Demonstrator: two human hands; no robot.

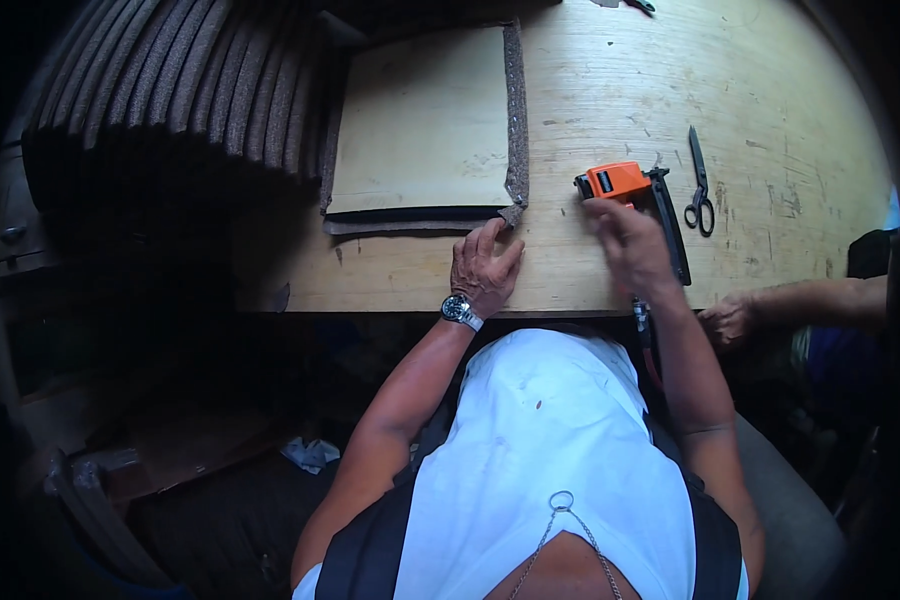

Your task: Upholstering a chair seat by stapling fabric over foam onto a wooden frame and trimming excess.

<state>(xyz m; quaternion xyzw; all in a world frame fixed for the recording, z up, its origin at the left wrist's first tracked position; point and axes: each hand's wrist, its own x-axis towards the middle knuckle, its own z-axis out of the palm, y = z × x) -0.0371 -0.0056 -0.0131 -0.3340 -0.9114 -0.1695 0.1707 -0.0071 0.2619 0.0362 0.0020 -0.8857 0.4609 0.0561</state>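
The panel (425, 120) looks like smooth wood, its cloth edging (516, 115) rough; right of it, a plastic-looking staple gun (618, 181) (and metal scissors (699, 170)).

Between the pale square panel with brown fabric edges (420, 120) and the orange-and-black nail gun (620, 180), a strip of pale wooden tabletop (560, 100) leaves room to pass. Packed brown fabric-covered panels (170, 90) block the left; dark metal scissors (701, 182) obstruct just right of the gun.
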